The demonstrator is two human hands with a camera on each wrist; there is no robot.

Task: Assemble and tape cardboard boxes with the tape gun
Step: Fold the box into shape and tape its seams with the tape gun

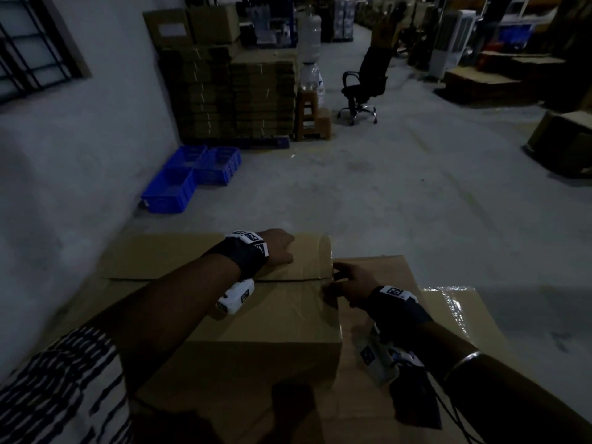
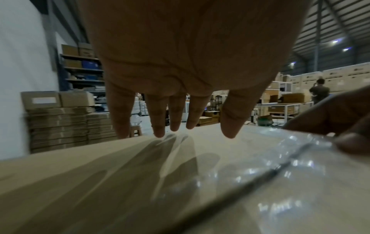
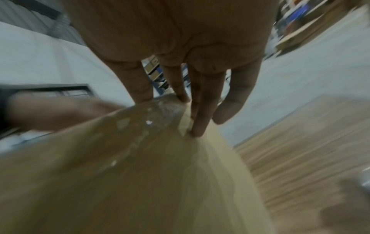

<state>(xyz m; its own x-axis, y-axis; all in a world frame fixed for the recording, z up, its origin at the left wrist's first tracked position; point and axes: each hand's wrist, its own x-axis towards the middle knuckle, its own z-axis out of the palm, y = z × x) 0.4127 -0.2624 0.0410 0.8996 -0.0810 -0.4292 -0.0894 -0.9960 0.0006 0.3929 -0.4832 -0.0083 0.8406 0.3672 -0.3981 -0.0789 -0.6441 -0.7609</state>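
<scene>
A brown cardboard box lies in front of me with its top flaps folded down. A strip of clear tape crosses the seam at its right end and shows glossy in the left wrist view. My left hand lies flat on the far flap beside the tape, its fingers straight. My right hand is at the box's right end, its straight fingertips pressing the tape down over the edge. No tape gun shows in any view.
The box rests on another cardboard box with tape on its far edge. On the floor beyond are blue crates, stacked flat cartons, a stool and an office chair. A person stands far off.
</scene>
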